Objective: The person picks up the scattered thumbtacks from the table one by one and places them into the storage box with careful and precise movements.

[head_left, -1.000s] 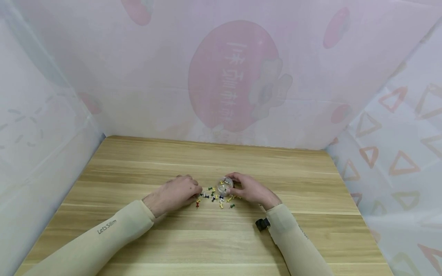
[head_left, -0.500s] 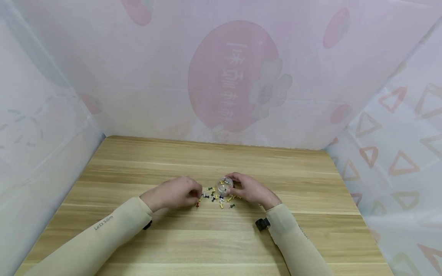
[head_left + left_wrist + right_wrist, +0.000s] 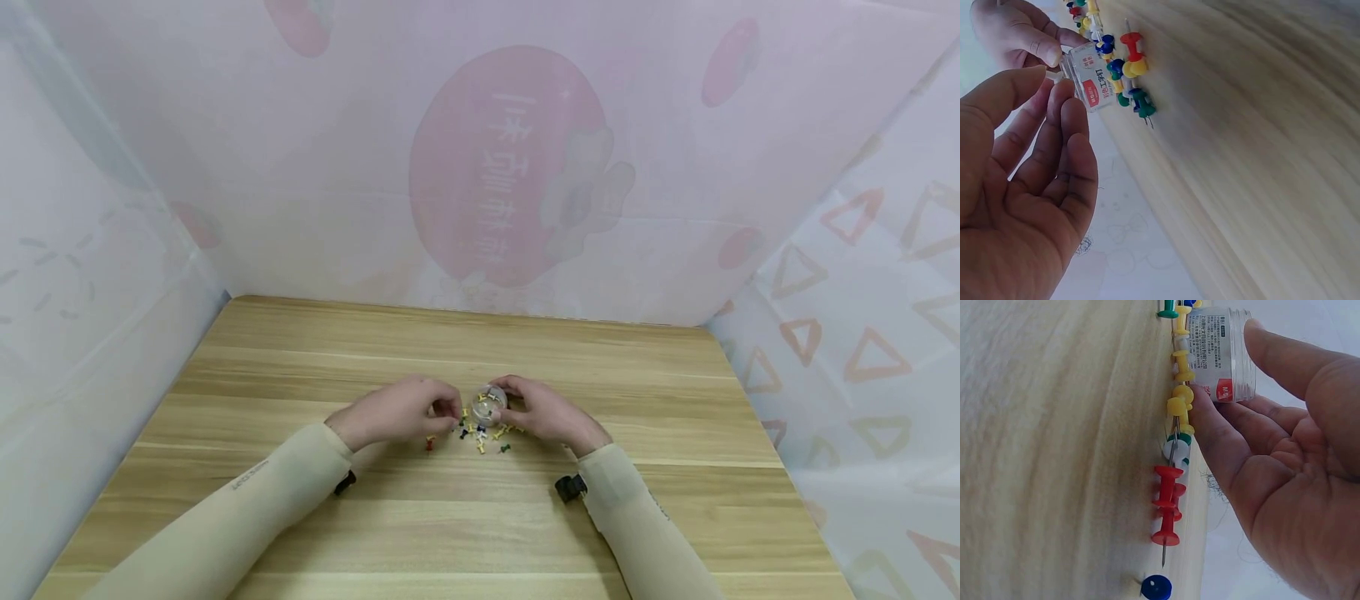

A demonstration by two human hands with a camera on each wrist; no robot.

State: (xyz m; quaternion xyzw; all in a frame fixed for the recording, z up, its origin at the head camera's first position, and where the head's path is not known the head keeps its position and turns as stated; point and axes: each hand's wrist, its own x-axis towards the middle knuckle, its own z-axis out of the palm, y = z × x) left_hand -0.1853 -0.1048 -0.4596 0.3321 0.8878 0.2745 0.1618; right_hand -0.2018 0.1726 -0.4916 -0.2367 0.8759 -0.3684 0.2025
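My left hand point(image 3: 405, 408) pinches a white push pin point(image 3: 1055, 75) between thumb and forefinger, just left of the jar; the other fingers are loosely bent. My right hand point(image 3: 551, 410) holds a small clear round jar point(image 3: 1213, 353) from the right side, thumb at the rim and fingers behind. The jar stands on the table with its mouth up, and a few push pins lie inside. Around its near side several loose pins are scattered, among them a red push pin point(image 3: 430, 445), a green push pin point(image 3: 505, 448) and a yellow push pin point(image 3: 482, 447). My left hand covers some pins.
The wood-grain table point(image 3: 465, 525) ends at a pale printed curtain wall point(image 3: 337, 208) behind, with more patterned sheets left and right. Pins with bare metal points lie close around the jar, including a blue push pin point(image 3: 1157, 587) and red ones in the right wrist view.
My left hand has moved right, from the pins at the left up to the jar, carrying a white push pin. The right hand and the jar have stayed in place.
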